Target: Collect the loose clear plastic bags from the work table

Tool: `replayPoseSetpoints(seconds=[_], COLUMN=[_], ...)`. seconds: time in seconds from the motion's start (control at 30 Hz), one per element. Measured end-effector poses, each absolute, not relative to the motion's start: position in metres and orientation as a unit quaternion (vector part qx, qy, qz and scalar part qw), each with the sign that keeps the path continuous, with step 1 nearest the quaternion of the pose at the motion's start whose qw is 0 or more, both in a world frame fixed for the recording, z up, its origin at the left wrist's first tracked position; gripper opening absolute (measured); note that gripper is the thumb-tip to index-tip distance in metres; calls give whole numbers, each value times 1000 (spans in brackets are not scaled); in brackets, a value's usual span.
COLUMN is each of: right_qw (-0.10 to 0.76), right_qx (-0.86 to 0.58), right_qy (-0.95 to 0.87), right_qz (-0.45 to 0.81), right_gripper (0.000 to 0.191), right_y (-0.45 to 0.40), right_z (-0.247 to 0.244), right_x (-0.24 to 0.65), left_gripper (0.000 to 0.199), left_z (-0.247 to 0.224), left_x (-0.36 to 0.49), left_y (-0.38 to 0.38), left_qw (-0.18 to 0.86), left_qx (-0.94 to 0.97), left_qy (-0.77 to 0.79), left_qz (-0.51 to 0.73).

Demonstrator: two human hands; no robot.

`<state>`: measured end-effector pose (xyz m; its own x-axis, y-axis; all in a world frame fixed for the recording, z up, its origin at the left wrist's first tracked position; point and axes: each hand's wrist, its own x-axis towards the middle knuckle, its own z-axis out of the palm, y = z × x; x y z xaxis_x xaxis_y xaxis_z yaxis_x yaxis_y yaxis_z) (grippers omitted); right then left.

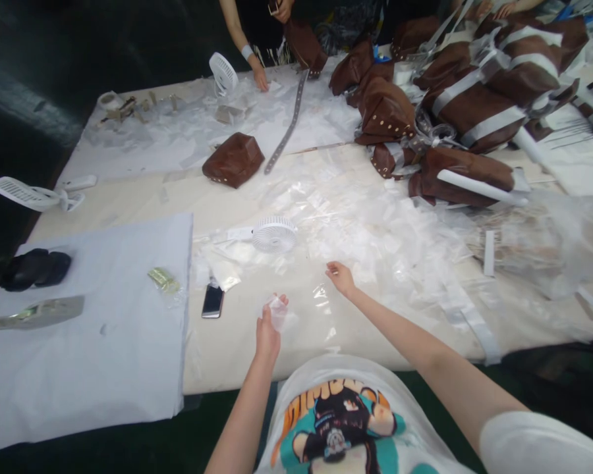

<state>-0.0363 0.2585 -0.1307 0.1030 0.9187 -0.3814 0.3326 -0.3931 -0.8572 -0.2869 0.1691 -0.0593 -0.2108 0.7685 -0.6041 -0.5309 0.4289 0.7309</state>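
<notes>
Left hand (268, 336) has fingers (281, 299) clamped on a small clear plastic bag (277, 313), held up over the cream cloth-covered bench (237, 349); right hand (340, 278) empty nearby, fingers (332, 266) loosely apart.

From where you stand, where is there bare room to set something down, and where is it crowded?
The white sheet's lower half, below the silver strip, is free, as is the cream tabletop beside the phone. It's crowded to the upper right, with brown leather pieces and clear plastic scraps.
</notes>
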Motion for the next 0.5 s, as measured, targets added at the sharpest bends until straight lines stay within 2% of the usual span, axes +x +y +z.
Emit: replayPoseSetpoints(seconds=[0.1,0.17,0.33,0.37,0.5], right_qw=[278,260,245,255,312], right_qx=[-693,-694,-695,-693,-668], right_qy=[-498,-515,-498,-486,-430], right_qz=[441,430,456,467,522], right_gripper=[49,51,9,10,37], right_y=[307,328,338,334,304], right_z=[-145,-149,-151,-150,-133], right_x=[-24,-22,-24,-23,-12], left_gripper=[44,46,54,55,54], left_z=[-64,-68,-78,-80,-80], left_x=[-292,-288,-277,-276,-276], left_y=[164,159,157,159,171], left_qw=[619,630,648,649,660], left_qx=[95,94,96,94,101], left_qy=[588,586,575,575,568], left_qz=[511,501,490,489,481])
